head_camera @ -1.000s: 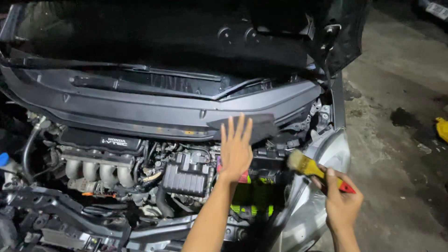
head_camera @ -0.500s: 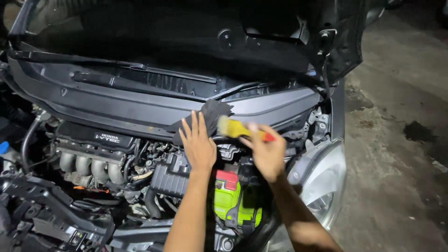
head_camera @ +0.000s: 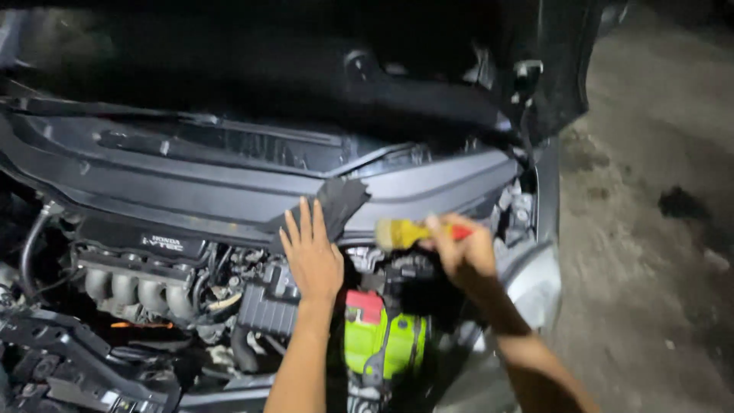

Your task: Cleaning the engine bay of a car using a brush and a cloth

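Head view: right hand [head_camera: 462,256] around brush [head_camera: 413,233]

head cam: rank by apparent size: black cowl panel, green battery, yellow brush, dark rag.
1. Black cowl panel, spans most of the frame.
2. Green battery, partly hidden.
3. Dark rag and yellow brush in the right hand look alike; hands cover part of each, so no ranking.

right hand [head_camera: 462,252]: swung in from beside the headlight to over the engine bay | brush [head_camera: 417,233]: bristles now pointing left at the cowl | left hand [head_camera: 312,256]: shifted left, fingers on a dark flap [head_camera: 336,205]
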